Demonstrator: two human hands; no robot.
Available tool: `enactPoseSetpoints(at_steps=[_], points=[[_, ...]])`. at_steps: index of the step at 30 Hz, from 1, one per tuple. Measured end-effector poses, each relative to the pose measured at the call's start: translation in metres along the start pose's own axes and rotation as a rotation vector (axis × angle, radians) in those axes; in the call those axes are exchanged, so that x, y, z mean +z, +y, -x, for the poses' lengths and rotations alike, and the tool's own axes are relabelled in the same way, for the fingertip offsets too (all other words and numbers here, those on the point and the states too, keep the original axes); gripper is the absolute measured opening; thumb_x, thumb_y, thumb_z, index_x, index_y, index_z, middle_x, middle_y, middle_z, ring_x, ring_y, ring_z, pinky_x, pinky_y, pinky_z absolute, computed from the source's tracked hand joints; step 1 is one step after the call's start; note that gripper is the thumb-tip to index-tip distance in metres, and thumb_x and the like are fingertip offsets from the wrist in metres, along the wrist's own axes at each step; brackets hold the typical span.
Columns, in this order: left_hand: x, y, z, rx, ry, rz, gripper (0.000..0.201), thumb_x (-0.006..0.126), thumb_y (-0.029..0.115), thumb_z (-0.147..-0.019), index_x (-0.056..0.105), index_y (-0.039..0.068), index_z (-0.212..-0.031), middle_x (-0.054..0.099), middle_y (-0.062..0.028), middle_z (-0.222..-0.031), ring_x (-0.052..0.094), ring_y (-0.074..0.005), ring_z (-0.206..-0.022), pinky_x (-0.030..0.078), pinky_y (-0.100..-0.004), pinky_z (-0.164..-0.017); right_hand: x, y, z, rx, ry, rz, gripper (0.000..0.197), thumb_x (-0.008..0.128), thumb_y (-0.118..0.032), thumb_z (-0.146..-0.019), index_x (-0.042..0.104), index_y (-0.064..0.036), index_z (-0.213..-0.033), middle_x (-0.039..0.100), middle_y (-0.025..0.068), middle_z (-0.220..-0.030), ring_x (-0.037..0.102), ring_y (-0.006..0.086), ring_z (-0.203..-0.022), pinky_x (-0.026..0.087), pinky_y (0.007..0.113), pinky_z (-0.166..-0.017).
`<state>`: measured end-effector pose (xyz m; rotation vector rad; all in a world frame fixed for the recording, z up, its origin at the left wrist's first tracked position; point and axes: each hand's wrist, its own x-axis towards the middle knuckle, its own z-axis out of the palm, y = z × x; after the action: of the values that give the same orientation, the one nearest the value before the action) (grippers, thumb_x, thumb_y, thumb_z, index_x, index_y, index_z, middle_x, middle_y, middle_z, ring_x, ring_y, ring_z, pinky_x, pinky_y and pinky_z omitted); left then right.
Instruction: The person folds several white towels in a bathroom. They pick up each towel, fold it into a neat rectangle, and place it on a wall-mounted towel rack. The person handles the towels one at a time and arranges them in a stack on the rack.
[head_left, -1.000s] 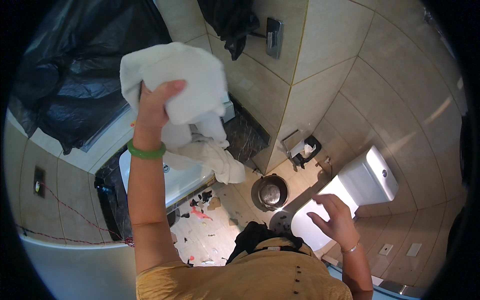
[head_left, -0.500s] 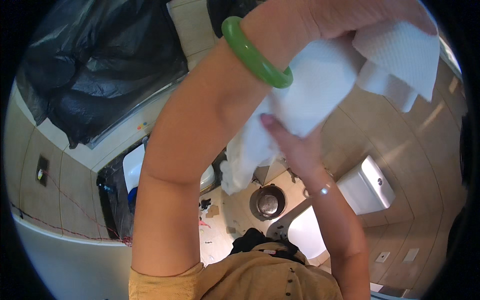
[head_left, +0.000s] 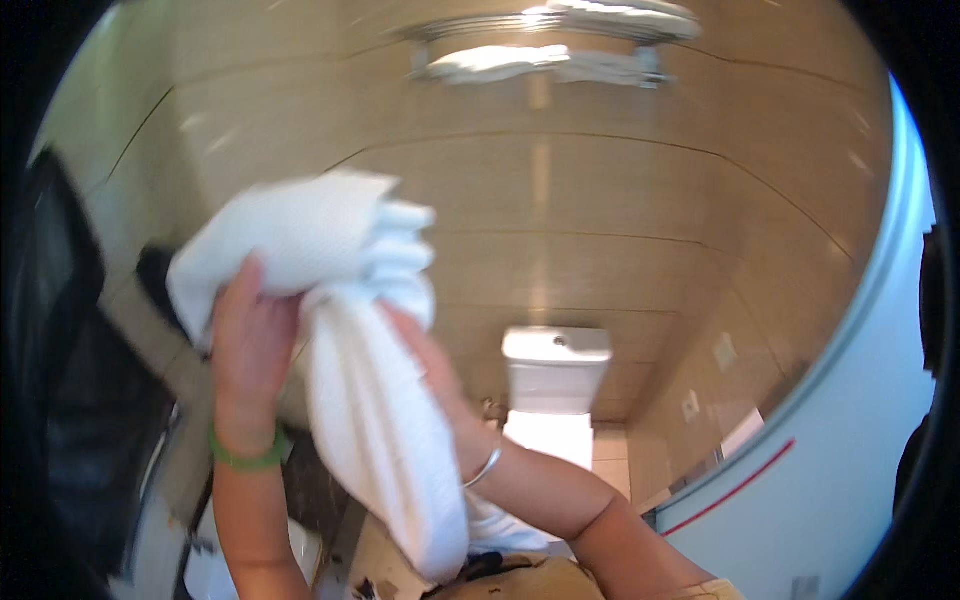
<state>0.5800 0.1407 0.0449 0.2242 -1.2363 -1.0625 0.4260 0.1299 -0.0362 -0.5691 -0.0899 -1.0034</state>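
A white towel [head_left: 290,225] is gathered between my two hands, its upper part folded in layers and a long part hanging down to near my shirt. My left hand [head_left: 252,340], with a green bangle [head_left: 245,455] on the wrist, grips the folded part from below, thumb up against the cloth. Wearing a silver bracelet [head_left: 485,467], my right hand [head_left: 432,375] is closed against the right side of the towel just below the folds. Cloth hides some of its fingers. Whether this is one towel or two, I cannot tell.
A metal rack [head_left: 470,28] on the tiled wall ahead carries folded white cloths [head_left: 500,62]. Below it stands a white toilet [head_left: 556,375]. Black plastic sheeting [head_left: 90,370] covers something at the left, above a white basin [head_left: 210,565]. A pale door-like panel [head_left: 790,540] borders the right.
My view has turned toward the wall with the rack and toilet. My left hand has come down from the upper right to the left, and the towel is bunched between both hands.
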Motion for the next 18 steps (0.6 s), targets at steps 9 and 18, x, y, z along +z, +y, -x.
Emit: enactPoseSetpoints(at_steps=[9, 18], points=[[0.042, -0.017, -0.045, 0.105, 0.115, 0.01, 0.044, 0.047, 0.028, -0.097, 0.044, -0.001, -0.13, 0.052, -0.0142, -0.129, 0.049, -0.024, -0.119, 0.037, -0.0402, -0.103, 0.001, -0.015, 0.092, 0.276, 0.122, 0.382, 0.057, 0.064, -0.04, -0.086, 0.052, -0.0008, -0.126, 0.061, 0.0073, -0.115, 0.058, 0.0116, -0.101, 0.047, 0.026, -0.086], [0.181, -0.009, -0.098, 0.372, -0.25, -0.503, 0.028, 0.065, 0.017, -0.089, 0.063, -0.002, -0.109, 0.065, -0.0041, -0.106, 0.057, -0.0082, -0.099, 0.042, -0.0232, -0.089, -0.107, 0.024, 0.174, 0.313, -0.028, 1.133, 0.092, 0.072, -0.042, -0.08, 0.022, 0.0016, -0.143, 0.038, 0.0175, -0.14, 0.038, 0.0248, -0.127, 0.031, 0.033, -0.106]])
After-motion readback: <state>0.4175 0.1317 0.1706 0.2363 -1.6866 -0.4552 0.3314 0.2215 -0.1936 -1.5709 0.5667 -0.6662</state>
